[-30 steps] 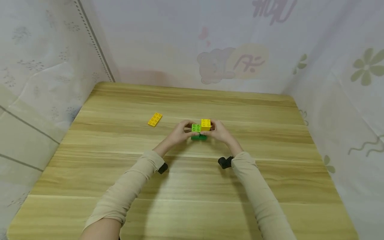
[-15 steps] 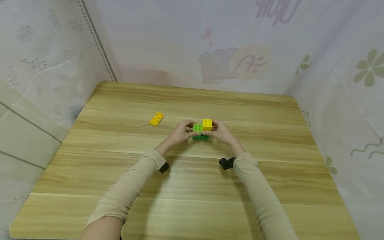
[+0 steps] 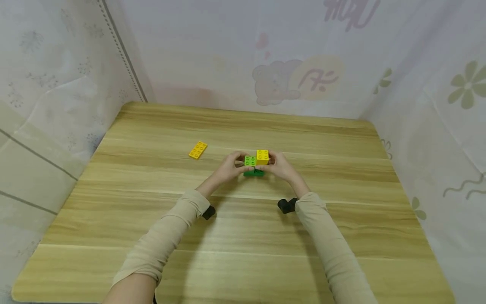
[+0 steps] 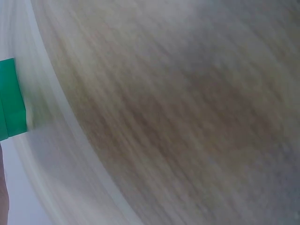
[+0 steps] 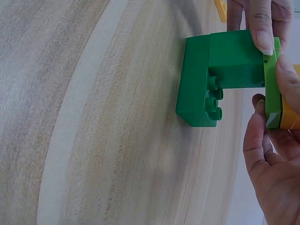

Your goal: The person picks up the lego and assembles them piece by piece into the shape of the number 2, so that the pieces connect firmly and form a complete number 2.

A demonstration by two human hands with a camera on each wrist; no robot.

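A small brick stack stands mid-table: a dark green base [image 3: 253,172] [image 5: 206,82], a light green brick [image 3: 249,161] on top, and a yellow brick [image 3: 262,157] beside it. My left hand [image 3: 230,167] grips the stack from the left, fingers curled round the light green brick. My right hand [image 3: 278,166] holds it from the right at the yellow brick. In the right wrist view, fingers [image 5: 262,28] pinch the light green plate [image 5: 271,89] against the dark green bricks. The left wrist view shows only a dark green brick edge [image 4: 11,101] and blurred tabletop.
A loose flat yellow brick [image 3: 198,150] lies on the wooden table [image 3: 243,236] to the left of the hands. Patterned cloth walls [image 3: 436,84] close in the table on the left, back and right.
Hardly anything has moved; both hands stay on the brick stack, which has shifted very slightly.
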